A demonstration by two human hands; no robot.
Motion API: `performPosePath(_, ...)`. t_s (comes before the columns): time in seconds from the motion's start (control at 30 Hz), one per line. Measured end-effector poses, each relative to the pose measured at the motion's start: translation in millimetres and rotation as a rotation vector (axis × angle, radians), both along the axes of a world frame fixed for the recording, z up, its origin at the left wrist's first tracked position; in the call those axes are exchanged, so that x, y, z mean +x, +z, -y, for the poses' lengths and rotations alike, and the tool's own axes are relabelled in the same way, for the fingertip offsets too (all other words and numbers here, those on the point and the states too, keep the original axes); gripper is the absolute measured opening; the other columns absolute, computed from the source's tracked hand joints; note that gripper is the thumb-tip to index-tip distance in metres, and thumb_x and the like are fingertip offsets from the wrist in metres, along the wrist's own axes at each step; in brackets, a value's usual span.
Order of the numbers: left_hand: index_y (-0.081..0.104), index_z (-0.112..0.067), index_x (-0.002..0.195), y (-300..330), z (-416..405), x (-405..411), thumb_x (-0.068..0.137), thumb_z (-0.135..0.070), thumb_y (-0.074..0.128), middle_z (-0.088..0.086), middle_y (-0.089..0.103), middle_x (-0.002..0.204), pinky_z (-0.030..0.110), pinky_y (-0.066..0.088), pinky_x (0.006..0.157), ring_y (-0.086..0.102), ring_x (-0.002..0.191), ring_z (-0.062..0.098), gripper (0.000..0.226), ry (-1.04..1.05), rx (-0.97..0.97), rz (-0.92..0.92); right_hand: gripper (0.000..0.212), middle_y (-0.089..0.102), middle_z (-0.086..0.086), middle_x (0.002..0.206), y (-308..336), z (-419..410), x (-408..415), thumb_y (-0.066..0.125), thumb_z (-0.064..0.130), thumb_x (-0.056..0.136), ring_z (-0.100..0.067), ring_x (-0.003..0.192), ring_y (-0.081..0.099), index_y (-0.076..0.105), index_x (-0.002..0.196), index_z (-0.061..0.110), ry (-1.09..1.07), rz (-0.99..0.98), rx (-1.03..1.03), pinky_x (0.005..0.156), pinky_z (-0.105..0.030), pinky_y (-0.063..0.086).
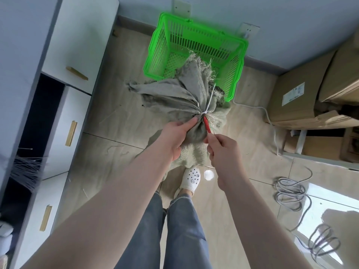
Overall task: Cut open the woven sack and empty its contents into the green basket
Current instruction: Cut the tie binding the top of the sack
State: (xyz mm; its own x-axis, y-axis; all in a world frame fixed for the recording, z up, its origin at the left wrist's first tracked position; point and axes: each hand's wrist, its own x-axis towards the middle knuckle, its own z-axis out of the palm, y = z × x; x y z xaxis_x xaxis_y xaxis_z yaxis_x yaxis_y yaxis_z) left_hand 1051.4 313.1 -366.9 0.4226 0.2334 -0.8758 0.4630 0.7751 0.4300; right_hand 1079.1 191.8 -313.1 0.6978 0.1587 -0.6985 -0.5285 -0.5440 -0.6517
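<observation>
The label (pixel 293 94) on the cardboard box (pixel 291 101) is unreadable.

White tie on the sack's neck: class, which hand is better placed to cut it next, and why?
Right. The right hand already grips the red cutter, its tip at the white tie. The left hand grips the sack below the tie, steadying it.
</observation>
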Motion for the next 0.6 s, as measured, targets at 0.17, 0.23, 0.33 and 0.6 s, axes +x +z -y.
performPosePath(0.17, 0.065, -0.001, 0.09, 2.7, 15.2, 0.3, 0.09, -0.016, 0.067, 0.008, 0.066, 0.074, 0.024, 0.053, 0.061, 0.063, 0.059, 0.013, 0.015, -0.021, 0.115, -0.02, 0.033, 0.035, 0.007, 0.054, -0.1, -10.1, -7.2, 0.049, 0.022, 0.099, -0.013, 0.05, 0.025, 0.056, 0.068, 0.012, -0.128, -0.02, 0.029, 0.051, -0.027, 0.023)
performPosePath(0.23, 0.057, -0.006, 0.073, 4.0, 21.7, -0.7, 0.09, -0.015, 0.066, 0.008, 0.058, 0.065, 0.027, 0.051, 0.06, 0.055, 0.05, 0.014, 0.021, -0.004, 0.146, -0.049, 0.035, 0.035, 0.005, 0.053, -1.9, -15.4, -3.5, 0.05, 0.021, 0.098, -0.013, 0.049, 0.025, 0.055, 0.064, 0.013, -0.122, -0.02, 0.018, 0.051, -0.028, 0.022)
performPosePath(0.33, 0.046, -0.011, 0.063, 4.4, 19.2, 2.3, 0.089, -0.012, 0.065, 0.003, 0.049, 0.054, 0.019, 0.041, 0.046, 0.044, 0.044, 0.011, 0.032, -0.008, 0.254, -0.1, 0.036, 0.037, 0.007, 0.05, -1.4, -15.5, -3.1, 0.05, 0.021, 0.096, -0.014, 0.049, 0.026, 0.057, 0.061, 0.014, -0.098, -0.06, 0.018, 0.05, -0.028, 0.022)
performPosePath(0.6, 0.046, -0.015, 0.051, 7.8, 29.6, 1.4, 0.078, -0.019, 0.069, 0.013, 0.05, 0.061, 0.036, 0.038, 0.06, 0.045, 0.059, 0.021, 0.036, -0.069, 0.311, -0.11, 0.033, 0.038, 0.01, 0.046, -0.8, -11.6, 0.8, 0.05, 0.021, 0.097, -0.012, 0.045, 0.025, 0.058, 0.066, 0.012, -0.173, -0.155, 0.008, 0.045, -0.026, 0.021)
